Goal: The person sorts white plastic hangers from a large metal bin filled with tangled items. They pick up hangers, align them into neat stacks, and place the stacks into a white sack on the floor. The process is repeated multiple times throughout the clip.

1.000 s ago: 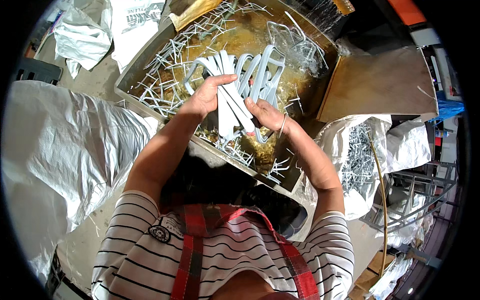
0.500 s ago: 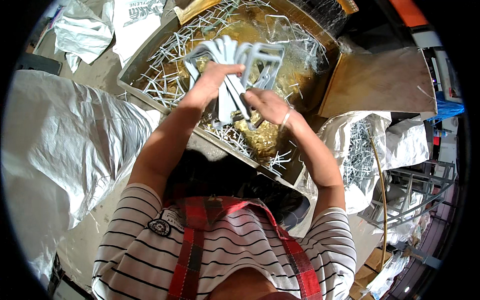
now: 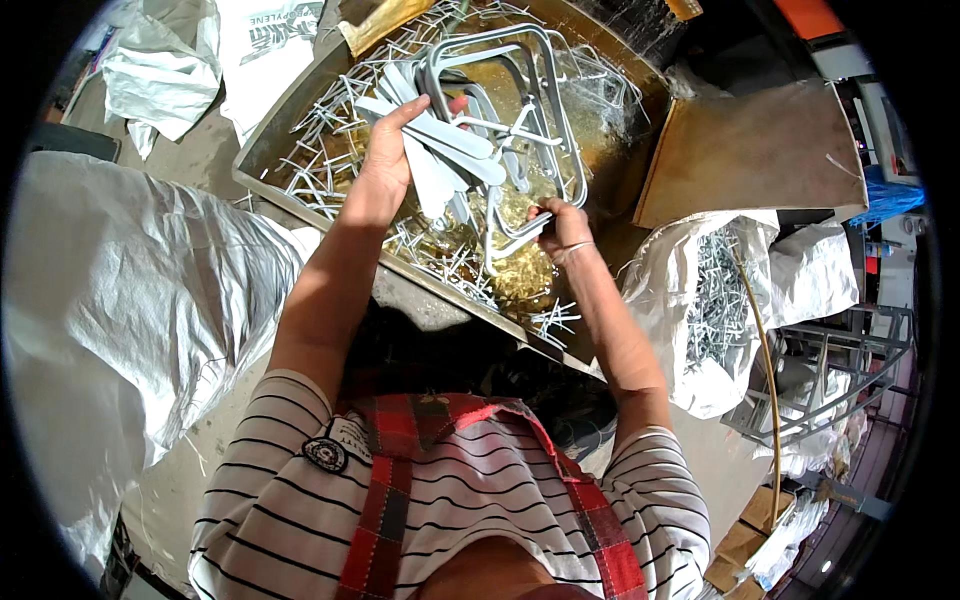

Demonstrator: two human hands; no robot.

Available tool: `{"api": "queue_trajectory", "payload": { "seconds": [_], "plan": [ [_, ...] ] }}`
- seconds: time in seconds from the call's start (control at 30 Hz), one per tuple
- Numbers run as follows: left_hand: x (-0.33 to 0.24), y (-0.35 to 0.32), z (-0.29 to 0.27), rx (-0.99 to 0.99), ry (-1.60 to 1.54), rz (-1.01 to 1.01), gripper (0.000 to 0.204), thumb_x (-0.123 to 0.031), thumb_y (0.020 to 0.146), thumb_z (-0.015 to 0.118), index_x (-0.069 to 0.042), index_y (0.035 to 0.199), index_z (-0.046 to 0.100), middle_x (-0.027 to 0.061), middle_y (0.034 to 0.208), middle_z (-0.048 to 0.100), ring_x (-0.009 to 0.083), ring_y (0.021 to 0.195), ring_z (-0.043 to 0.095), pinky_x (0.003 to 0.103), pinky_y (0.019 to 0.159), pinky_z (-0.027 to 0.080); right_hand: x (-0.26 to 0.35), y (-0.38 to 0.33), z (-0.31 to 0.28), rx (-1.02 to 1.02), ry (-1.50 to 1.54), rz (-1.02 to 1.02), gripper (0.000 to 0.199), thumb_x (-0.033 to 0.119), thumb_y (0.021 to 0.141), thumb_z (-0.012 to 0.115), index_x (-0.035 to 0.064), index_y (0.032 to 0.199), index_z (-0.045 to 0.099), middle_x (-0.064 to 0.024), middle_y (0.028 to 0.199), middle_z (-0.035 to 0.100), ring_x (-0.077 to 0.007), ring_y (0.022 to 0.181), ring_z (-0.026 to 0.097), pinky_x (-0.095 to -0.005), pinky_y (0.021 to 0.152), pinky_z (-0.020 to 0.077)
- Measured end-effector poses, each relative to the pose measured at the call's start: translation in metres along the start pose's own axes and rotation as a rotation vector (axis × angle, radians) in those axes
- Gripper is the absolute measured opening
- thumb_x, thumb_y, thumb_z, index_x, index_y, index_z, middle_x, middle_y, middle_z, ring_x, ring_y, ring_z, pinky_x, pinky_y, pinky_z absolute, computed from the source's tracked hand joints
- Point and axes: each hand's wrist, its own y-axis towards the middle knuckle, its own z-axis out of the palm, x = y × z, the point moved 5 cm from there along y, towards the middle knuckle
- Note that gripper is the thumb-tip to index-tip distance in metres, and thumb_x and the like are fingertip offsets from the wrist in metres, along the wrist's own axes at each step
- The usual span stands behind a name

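A bundle of grey rectangular plastic frames (image 3: 575,160) with rounded corners, and flat grey strips (image 3: 432,180) fanned out from it, hangs over a metal tub (image 3: 300,204). My left hand (image 3: 390,150) is wrapped round the strips at the bundle's left side, thumb on top. The fingers of my right hand (image 3: 562,228) are curled on the lower right corner of a frame. Below the bundle lies yellowish, rippling liquid (image 3: 522,275) in the tub. How the strips join the frames is hard to make out.
Thin white plastic sticks (image 3: 318,165) litter the tub's left and near sides. White woven sacks (image 3: 150,290) stand at the left. At the right are a brown board (image 3: 755,155), an opened sack of grey plastic pieces (image 3: 715,300), a thin cane (image 3: 768,400) and a grey rack (image 3: 830,370).
The bundle has turned and spread, bringing a large frame into clear view. My right hand has moved down and right, from the bundle's middle to a frame corner; my left has moved slightly left.
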Motion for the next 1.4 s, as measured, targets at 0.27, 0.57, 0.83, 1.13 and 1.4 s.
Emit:
{"api": "queue_trajectory", "payload": {
  "seconds": [0.27,0.57,0.83,1.13,1.4],
  "plan": [
    [-0.017,0.001,-0.011,-0.123,0.091,0.064,0.034,-0.014,0.078,0.06,0.007,0.104,0.051,0.0228,0.097,0.059,0.0309,0.089,0.061,0.044,0.082,0.05,0.022,0.017,-0.015,-0.1,-0.092,0.048,0.006,0.0,0.076,0.05,-0.004,0.079,0.047,-0.0147,0.063,0.052,-0.0248,0.05,0.053,-0.0379,0.047,0.0454],
    [-0.056,-0.009,-0.025,-0.349,0.404,0.279,0.018,-0.008,0.079,0.062,0.007,0.089,0.057,0.0156,0.078,0.061,0.0246,0.067,0.062,0.037,0.067,0.053,0.13,0.02,-0.148,-0.84,-1.262,-0.835,0.021,0.013,0.072,0.057,-0.005,0.084,0.058,-0.0231,0.074,0.062,-0.0377,0.076,0.061,-0.0434,0.07,0.0471],
    [-0.028,-0.008,-0.003,-0.334,0.534,0.191,0.025,-0.002,0.072,0.068,0.011,0.09,0.058,0.0152,0.078,0.061,0.0222,0.066,0.062,0.033,0.059,0.053,0.243,-0.008,-0.109,-0.806,-1.096,-1.028,0.022,0.004,0.075,0.051,0.0031,0.096,0.049,-0.0167,0.079,0.06,-0.031,0.071,0.06,-0.0393,0.065,0.0468],
    [0.022,-0.005,0.014,-0.11,0.606,-0.081,0.029,-0.003,0.072,0.068,0.007,0.097,0.058,0.0126,0.083,0.064,0.0177,0.068,0.062,0.029,0.06,0.052,0.152,-0.055,0.122,0.418,-1.618,-1.394,0.032,-0.003,0.074,0.052,0.0084,0.103,0.045,-0.015,0.094,0.055,-0.0382,0.083,0.053,-0.0431,0.068,0.0453],
    [0.024,-0.006,0.024,-0.148,0.735,-0.154,0.025,-0.011,0.073,0.068,0.007,0.089,0.061,0.0144,0.078,0.064,0.0204,0.066,0.063,0.031,0.059,0.052,0.156,-0.043,0.154,0.348,-1.703,-1.301,0.04,0.013,0.076,0.061,0.0075,0.109,0.04,-0.0183,0.104,0.05,-0.0354,0.091,0.053,-0.0392,0.075,0.0449]
  ]
}}
